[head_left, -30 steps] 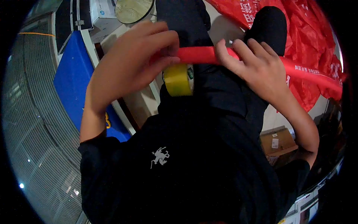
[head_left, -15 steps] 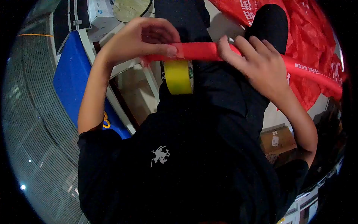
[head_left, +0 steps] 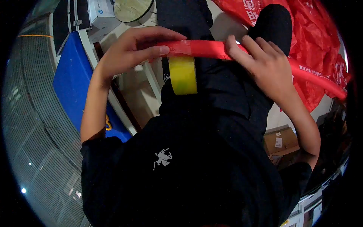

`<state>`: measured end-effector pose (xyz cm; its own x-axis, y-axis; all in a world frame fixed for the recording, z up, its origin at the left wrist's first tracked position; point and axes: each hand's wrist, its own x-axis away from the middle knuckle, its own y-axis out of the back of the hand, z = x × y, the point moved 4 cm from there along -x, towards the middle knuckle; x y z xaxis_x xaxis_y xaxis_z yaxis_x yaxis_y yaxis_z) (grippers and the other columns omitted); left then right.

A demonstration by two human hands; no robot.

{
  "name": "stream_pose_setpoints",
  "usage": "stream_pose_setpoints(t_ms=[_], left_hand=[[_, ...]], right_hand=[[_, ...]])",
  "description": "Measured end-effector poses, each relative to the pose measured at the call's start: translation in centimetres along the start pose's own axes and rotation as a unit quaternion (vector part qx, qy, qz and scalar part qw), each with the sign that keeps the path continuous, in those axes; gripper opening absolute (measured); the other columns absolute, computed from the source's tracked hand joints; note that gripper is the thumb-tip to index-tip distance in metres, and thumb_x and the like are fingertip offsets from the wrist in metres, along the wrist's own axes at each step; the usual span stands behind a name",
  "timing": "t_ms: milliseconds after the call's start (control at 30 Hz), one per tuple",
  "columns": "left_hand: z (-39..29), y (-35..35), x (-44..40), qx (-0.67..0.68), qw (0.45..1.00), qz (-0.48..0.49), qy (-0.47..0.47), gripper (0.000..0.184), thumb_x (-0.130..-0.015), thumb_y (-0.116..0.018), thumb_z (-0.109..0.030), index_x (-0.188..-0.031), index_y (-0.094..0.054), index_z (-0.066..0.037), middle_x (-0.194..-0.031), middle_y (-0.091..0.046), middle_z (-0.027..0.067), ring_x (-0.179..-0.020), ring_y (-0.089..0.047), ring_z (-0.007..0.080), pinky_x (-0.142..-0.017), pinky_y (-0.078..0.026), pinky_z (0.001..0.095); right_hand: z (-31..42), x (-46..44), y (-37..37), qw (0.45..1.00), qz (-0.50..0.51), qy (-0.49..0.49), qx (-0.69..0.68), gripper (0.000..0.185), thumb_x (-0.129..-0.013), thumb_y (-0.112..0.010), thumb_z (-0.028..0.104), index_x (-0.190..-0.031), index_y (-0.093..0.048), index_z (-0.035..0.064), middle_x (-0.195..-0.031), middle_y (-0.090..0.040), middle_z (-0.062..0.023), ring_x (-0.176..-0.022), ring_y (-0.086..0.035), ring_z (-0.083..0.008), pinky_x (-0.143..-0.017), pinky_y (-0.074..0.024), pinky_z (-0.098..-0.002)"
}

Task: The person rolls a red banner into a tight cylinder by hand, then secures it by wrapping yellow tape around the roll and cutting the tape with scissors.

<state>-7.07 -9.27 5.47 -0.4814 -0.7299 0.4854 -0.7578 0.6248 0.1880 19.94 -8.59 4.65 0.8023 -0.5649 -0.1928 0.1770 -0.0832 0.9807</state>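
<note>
A long red roll of printed plastic sheet (head_left: 206,48) stretches across my lap, with white lettering along its right part. My left hand (head_left: 132,51) is closed on its left end, thumb in front and fingers behind. Farther right, my right hand (head_left: 264,62) wraps round the roll from the near side. A shiny clear patch, like tape, shows on the roll just right of my left thumb. Directly below sits a yellow roll of tape (head_left: 183,77) against my dark trousers; its upper edge is hidden behind the red roll.
Loose red printed sheeting (head_left: 314,45) spreads over the floor at the upper right. A cardboard box (head_left: 281,140) stands at the lower right. To the left are a blue panel (head_left: 73,79), a white HP box (head_left: 102,17) and a round stool top (head_left: 133,9).
My left hand has shifted slightly left and lower along the red roll, and its fingers have come down nearer to it. My right hand stays nearly in place.
</note>
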Motion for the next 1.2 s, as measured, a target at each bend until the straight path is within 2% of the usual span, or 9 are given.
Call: stream_pose_setpoints(t_ms=[67,167,233,267,333,433,733,1067,1200], left_hand=[[0.3,0.1,0.0,0.006,1.000,-0.005,0.001,0.035,-0.095,-0.063,-0.015,-0.127,-0.064,-0.003,-0.105,-0.069,0.0021,-0.076,-0.055,0.0042,-0.063,-0.043,0.0190],[0.4,-0.3,0.1,0.015,1.000,0.006,0.014,0.035,-0.094,-0.063,-0.014,-0.128,-0.063,-0.004,-0.108,-0.068,0.0042,-0.085,-0.059,0.0071,-0.070,-0.047,0.0219],[-1.3,-1.4,0.2,-0.181,0.974,-0.066,-0.121,0.045,-0.090,-0.067,-0.017,-0.133,-0.059,-0.006,-0.119,-0.064,0.0100,-0.099,-0.061,0.0165,-0.081,-0.049,0.0289],[-1.6,-2.2,0.2,-0.179,0.974,-0.067,-0.123,0.045,-0.090,-0.067,-0.017,-0.133,-0.059,-0.006,-0.119,-0.064,0.0100,-0.099,-0.061,0.0165,-0.081,-0.049,0.0289],[-2.7,-3.6,0.7,-0.361,0.907,-0.127,-0.173,0.059,-0.084,-0.072,-0.023,-0.138,-0.053,-0.009,-0.130,-0.056,0.0149,-0.115,-0.057,0.0283,-0.096,-0.045,0.0382],[-3.7,-4.4,1.0,-0.476,0.849,-0.148,-0.174,0.070,-0.080,-0.076,-0.030,-0.141,-0.049,-0.009,-0.133,-0.053,0.0163,-0.118,-0.053,0.0345,-0.103,-0.040,0.0423],[-2.8,-5.6,0.1,-0.443,0.875,-0.137,-0.138,0.074,-0.074,-0.079,-0.047,-0.127,-0.051,-0.002,-0.116,-0.055,0.0164,-0.108,-0.054,0.0351,-0.093,-0.041,0.0434],[-2.6,-6.1,-0.3,-0.403,0.900,-0.129,-0.107,0.075,-0.072,-0.079,-0.054,-0.117,-0.052,0.000,-0.107,-0.053,0.0174,-0.100,-0.056,0.0387,-0.086,-0.046,0.0437],[-2.1,-6.2,-0.6,-0.388,0.903,-0.137,-0.125,0.083,-0.063,-0.084,-0.057,-0.114,-0.052,0.000,-0.104,-0.053,0.0168,-0.098,-0.057,0.0390,-0.084,-0.047,0.0437]], right_hand=[[0.0,0.0,0.0,1.000,-0.002,0.000,-0.002,0.047,-0.078,-0.058,0.011,-0.124,-0.056,0.0201,-0.094,-0.057,-0.0021,-0.078,-0.061,-0.0195,-0.068,-0.0537,-0.0330],[-0.2,-0.1,0.0,1.000,0.008,-0.003,-0.002,0.044,-0.080,-0.060,0.012,-0.123,-0.056,0.0197,-0.094,-0.057,-0.0026,-0.079,-0.063,-0.0202,-0.068,-0.0539,-0.0340],[-0.5,0.1,-0.3,0.999,0.040,-0.012,-0.010,0.044,-0.081,-0.063,0.014,-0.124,-0.055,0.0190,-0.094,-0.057,-0.0034,-0.079,-0.064,-0.0213,-0.068,-0.0540,-0.0350],[-0.5,0.1,-0.3,0.999,0.042,-0.011,-0.008,0.044,-0.081,-0.063,0.014,-0.124,-0.055,0.0190,-0.094,-0.057,-0.0034,-0.079,-0.064,-0.0213,-0.068,-0.0540,-0.0350],[-0.4,0.1,0.0,0.998,0.017,-0.025,-0.051,0.044,-0.080,-0.059,0.014,-0.122,-0.048,0.0224,-0.086,-0.057,-0.0048,-0.075,-0.067,-0.0244,-0.061,-0.0560,-0.0352],[-0.2,0.2,0.5,0.999,0.028,-0.020,-0.037,0.040,-0.082,-0.059,0.015,-0.121,-0.048,0.0216,-0.086,-0.057,-0.0062,-0.075,-0.067,-0.0245,-0.060,-0.0554,-0.0360],[-0.7,0.4,0.9,0.985,0.085,-0.024,-0.149,0.033,-0.090,-0.060,0.026,-0.121,-0.049,0.0189,-0.089,-0.061,-0.0101,-0.074,-0.069,-0.0304,-0.058,-0.0543,-0.0400],[-0.6,0.5,0.8,0.989,0.118,0.001,-0.090,0.030,-0.092,-0.057,0.028,-0.118,-0.050,0.0152,-0.087,-0.061,-0.0107,-0.073,-0.069,-0.0298,-0.056,-0.0542,-0.0396],[-0.5,0.6,0.8,0.987,0.121,-0.005,-0.106,0.032,-0.093,-0.056,0.034,-0.118,-0.050,0.0140,-0.087,-0.064,-0.0121,-0.070,-0.069,-0.0315,-0.054,-0.0542,-0.0409]])
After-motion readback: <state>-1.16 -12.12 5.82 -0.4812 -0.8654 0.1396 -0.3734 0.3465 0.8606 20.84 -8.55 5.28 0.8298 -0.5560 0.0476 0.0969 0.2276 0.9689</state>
